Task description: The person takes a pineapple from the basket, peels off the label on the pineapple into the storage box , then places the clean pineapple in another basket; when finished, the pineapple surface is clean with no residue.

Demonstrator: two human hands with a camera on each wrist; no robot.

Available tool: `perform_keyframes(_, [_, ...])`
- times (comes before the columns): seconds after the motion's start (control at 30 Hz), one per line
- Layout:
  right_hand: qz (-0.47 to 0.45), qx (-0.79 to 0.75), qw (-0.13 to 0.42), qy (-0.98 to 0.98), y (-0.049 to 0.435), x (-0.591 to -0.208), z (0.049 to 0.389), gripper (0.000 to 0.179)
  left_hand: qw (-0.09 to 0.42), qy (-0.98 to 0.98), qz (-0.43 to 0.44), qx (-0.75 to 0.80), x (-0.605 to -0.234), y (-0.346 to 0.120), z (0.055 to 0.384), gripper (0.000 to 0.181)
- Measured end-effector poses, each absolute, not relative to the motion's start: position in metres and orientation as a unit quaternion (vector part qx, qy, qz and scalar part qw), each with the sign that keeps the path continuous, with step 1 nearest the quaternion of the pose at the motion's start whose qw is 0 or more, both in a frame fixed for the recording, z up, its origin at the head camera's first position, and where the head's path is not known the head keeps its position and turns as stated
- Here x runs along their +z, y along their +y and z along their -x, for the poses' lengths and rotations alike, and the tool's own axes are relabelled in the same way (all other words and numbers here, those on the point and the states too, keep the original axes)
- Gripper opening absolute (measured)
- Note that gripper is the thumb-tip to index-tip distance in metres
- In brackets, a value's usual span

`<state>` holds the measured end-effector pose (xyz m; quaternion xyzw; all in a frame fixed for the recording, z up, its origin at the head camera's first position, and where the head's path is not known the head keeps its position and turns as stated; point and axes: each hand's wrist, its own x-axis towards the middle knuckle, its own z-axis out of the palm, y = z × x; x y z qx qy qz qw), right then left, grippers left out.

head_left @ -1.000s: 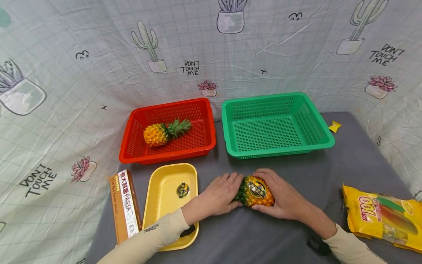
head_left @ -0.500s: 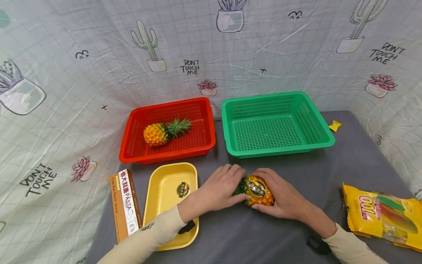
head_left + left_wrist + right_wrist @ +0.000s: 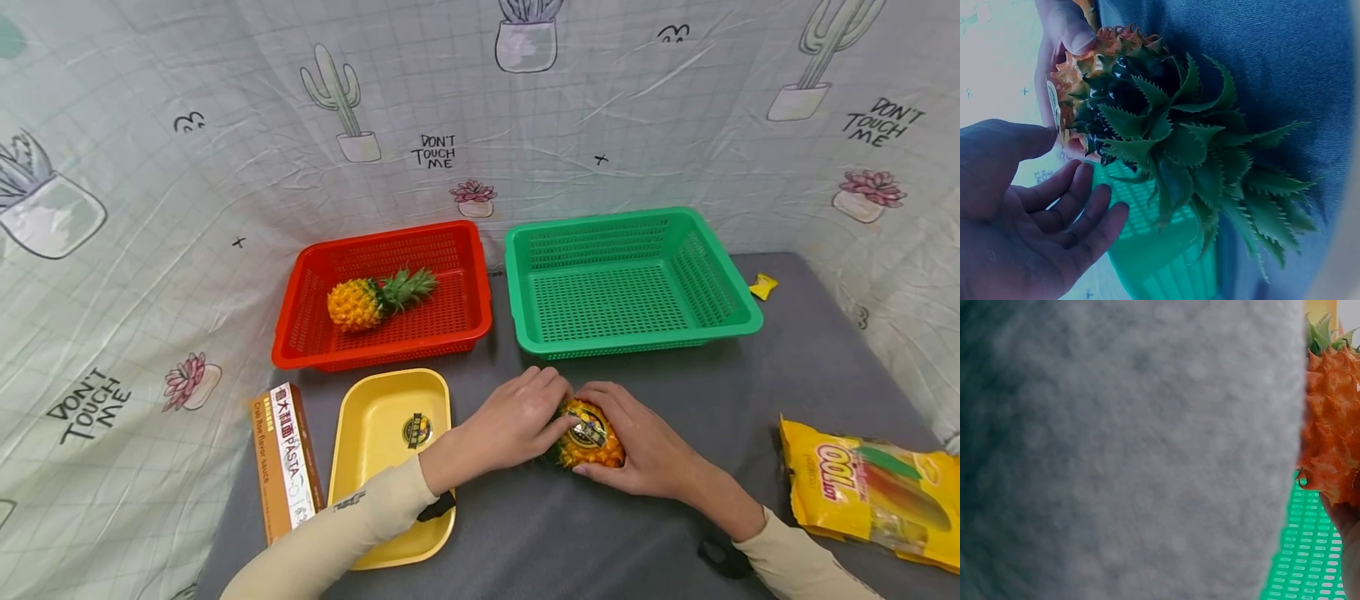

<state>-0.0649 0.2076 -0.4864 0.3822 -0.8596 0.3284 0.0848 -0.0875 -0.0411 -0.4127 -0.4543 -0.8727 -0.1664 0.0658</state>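
A small orange pineapple (image 3: pixel 598 457) lies on the grey table, its round sticker (image 3: pixel 588 427) facing up. My right hand (image 3: pixel 651 446) grips the fruit's body from the right, thumb on the near side and fingers on the far side. From the left, my left hand (image 3: pixel 517 421) reaches over the leaves, thumb tip by the sticker's edge. The left wrist view shows that hand's fingers (image 3: pixel 1082 212) loosely bent beside the fruit, and the spiky green crown (image 3: pixel 1185 153) stretching away from it. In the right wrist view, blurred grey cloth covers most of the picture; the orange fruit (image 3: pixel 1334 425) shows at the edge.
A red basket (image 3: pixel 382 354) holding another pineapple (image 3: pixel 356 305) stands at the back left, beside a green basket (image 3: pixel 637 337). At left are a yellow tray (image 3: pixel 360 433) with a sticker inside and a pasta box (image 3: pixel 281 458). A yellow snack bag (image 3: pixel 870 492) lies at right, a small yellow packet (image 3: pixel 762 286) behind.
My left hand has moved right and slightly up from the pineapple's leaves, bringing its thumb to the sticker. The right hand and the fruit have stayed in place.
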Motion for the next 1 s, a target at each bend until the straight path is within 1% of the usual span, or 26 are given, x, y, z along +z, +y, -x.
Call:
perform_keyframes(0.3, [-0.384,0.33,0.087,-0.858,0.2076,-0.4889,0.0637,0.089,0.048,-0.878,0.449,-0.161,-0.41,-0.0337,0.0855,0.017])
perform_keyframes(0.6, [-0.383,0.325,0.087,-0.86,0.2095,-0.4881,0.0643,0.089,0.034,-0.878,0.439,-0.188,-0.4094,-0.0318,0.0856,0.017])
perform_keyframes(0.77, [-0.384,0.326,0.088,-0.86,0.2098,-0.4889,0.0647,0.09,0.022,-0.872,0.437,-0.22,-0.4088,-0.0327,0.0862,0.015])
perform_keyframes(1.0, [-0.385,0.328,0.092,-0.858,0.21,-0.4895,0.0644,0.088,-0.01,-0.858,0.43,-0.281,-0.4059,-0.0353,0.0845,0.012])
